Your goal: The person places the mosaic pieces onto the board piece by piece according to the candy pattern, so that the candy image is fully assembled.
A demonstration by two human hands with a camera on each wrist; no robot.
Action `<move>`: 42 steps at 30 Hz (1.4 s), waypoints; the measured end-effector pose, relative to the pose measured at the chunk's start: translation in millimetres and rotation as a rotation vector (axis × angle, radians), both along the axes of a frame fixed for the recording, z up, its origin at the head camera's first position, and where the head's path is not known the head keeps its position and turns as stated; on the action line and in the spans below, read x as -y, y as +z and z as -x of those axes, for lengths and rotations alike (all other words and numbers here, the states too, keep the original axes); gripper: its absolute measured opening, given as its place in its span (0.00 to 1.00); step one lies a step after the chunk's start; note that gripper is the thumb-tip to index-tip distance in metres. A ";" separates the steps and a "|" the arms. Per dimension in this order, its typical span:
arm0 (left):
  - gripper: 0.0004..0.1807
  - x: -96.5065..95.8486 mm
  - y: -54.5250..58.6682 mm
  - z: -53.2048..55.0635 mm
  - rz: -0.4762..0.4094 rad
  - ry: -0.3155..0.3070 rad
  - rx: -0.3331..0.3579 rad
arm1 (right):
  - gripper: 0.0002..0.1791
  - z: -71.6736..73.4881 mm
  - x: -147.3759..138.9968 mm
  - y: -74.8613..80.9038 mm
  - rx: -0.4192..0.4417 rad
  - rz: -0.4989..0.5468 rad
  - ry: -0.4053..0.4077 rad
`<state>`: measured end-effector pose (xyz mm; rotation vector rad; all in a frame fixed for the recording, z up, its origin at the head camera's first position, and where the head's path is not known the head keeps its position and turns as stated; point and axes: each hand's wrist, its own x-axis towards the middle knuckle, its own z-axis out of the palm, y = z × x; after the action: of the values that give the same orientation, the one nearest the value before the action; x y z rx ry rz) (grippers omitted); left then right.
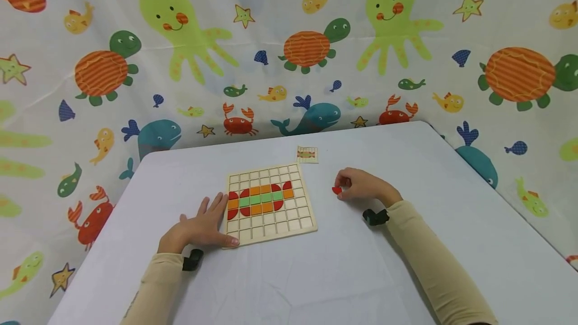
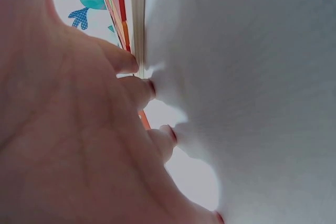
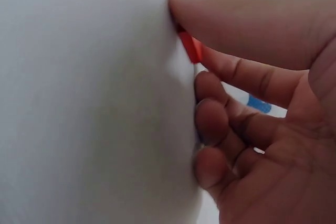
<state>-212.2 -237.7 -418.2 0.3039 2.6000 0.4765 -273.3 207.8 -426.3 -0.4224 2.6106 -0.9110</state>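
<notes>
A light wooden grid board (image 1: 298, 213) lies on the table with red, orange and green tiles set in its middle rows. My left hand (image 1: 203, 225) rests at the board's left side, fingers spread and straight, the thumb on its near left corner. To the right of the board, my right hand (image 1: 361, 184) pinches a small red tile (image 1: 336, 190) with a curved edge, between thumb and index finger. In the right wrist view the red tile (image 3: 190, 46) shows near the table surface, and the other fingers are curled.
A small pattern card (image 1: 307, 154) lies behind the board's far right corner. White cloth covers the table (image 1: 289, 285). A curtain (image 1: 253, 14) printed with sea animals hangs behind the table. Each wrist wears a small black camera.
</notes>
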 end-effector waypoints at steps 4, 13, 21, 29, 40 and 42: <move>0.77 0.3 0.7 1.3 0.001 0.000 0.000 | 0.12 1.9 -3.5 -2.0 -0.014 0.011 -0.037; 0.77 -0.1 -1.5 2.0 0.003 0.000 -0.001 | 0.11 0.3 -0.4 -0.3 -0.027 0.027 -0.050; 0.80 2.6 -5.7 2.7 -0.023 0.012 0.000 | 0.07 -1.4 1.8 -3.2 -0.106 0.042 -0.030; 0.80 2.6 -3.9 2.3 -0.026 0.008 -0.001 | 0.05 -0.1 -2.5 -4.5 -0.077 0.131 -0.138; 0.78 0.4 0.9 -1.1 -0.024 0.011 0.010 | 0.08 -1.2 0.4 -12.4 0.028 0.371 -0.161; 0.79 0.9 0.0 -0.5 -0.026 0.006 0.009 | 0.09 -0.7 2.4 -14.4 0.055 0.411 -0.160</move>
<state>-211.7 -238.5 -418.2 0.3025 2.5888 0.5125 -272.6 205.5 -440.7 -0.2841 2.4276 -1.4998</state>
